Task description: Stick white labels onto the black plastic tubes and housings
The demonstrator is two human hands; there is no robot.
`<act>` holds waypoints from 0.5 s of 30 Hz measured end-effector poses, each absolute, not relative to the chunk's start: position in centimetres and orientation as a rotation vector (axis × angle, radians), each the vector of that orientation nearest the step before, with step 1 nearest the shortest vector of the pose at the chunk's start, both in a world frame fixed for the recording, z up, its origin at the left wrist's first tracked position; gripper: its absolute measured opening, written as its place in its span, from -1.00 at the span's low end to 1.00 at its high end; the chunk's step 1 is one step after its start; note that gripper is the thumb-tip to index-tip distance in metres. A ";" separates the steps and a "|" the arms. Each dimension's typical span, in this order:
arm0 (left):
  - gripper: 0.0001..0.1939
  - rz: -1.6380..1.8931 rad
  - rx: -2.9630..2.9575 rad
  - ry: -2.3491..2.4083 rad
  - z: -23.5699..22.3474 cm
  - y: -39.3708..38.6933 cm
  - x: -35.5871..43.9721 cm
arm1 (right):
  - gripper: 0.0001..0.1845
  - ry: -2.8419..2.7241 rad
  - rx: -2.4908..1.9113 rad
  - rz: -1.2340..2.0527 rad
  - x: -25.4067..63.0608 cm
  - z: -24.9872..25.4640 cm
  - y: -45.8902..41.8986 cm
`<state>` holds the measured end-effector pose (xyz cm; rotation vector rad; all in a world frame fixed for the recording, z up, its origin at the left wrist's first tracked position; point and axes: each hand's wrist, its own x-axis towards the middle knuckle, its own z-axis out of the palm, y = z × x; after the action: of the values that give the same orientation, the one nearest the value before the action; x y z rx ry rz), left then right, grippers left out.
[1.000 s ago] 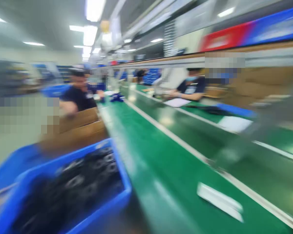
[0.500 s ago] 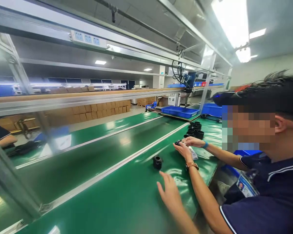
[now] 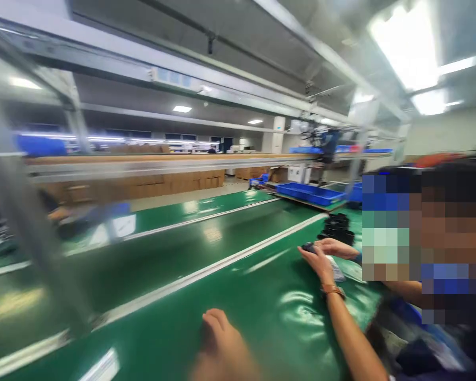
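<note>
My right hand [image 3: 227, 341] is low in the view over the green work surface [image 3: 162, 323], smeared by motion. Its fingers curl around a black cylindrical plastic part [image 3: 208, 337], of which only a dark patch shows at the hand's left side; the rest is hidden by the fingers. My left hand is out of view.
A co-worker's hands [image 3: 319, 256] hold a small dark part on the right. Beyond them stand several black parts [image 3: 336, 228]. A blue tray [image 3: 310, 194] sits farther back. A metal post [image 3: 35, 227] rises at left, and a white strip [image 3: 218, 263] crosses the surface.
The black cylindrical part no longer stands where it was on the table; my right hand has closed on it and drawn it left and nearer. The camera view has shifted left.
</note>
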<state>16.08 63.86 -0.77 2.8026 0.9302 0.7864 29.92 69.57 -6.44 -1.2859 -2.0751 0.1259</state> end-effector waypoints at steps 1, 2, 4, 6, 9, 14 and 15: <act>-0.62 0.803 2.761 1.059 -1.4 63.3 14.8 | -0.61 -2.123 -1.208 0.158 29.1 -6.9 69.1; -0.57 0.848 2.712 1.193 -1.9 62.6 13.2 | -0.57 -2.166 -1.126 0.196 28.4 -7.3 69.0; -0.50 1.055 2.584 1.495 -2.4 61.1 9.6 | -0.44 -2.215 -0.979 0.258 27.4 -7.8 69.5; -0.49 1.296 2.355 1.855 -1.9 59.8 5.3 | -0.32 -2.198 -0.902 0.213 26.9 -7.9 70.4; -0.29 1.180 1.861 2.184 -0.9 58.4 -1.3 | -0.29 -2.050 -0.788 -0.113 27.0 -7.3 70.8; -0.41 1.045 1.622 2.088 -1.4 56.3 -6.9 | -0.51 -2.000 -0.539 -0.208 26.3 -6.1 68.1; -0.55 1.075 1.619 2.060 -1.5 56.1 -7.0 | -0.55 -2.032 -0.462 -0.214 25.5 -6.0 67.6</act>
<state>-6.99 56.08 -1.55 1.6192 2.0605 1.0750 25.50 67.62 -6.00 -0.4625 -2.0325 -0.2139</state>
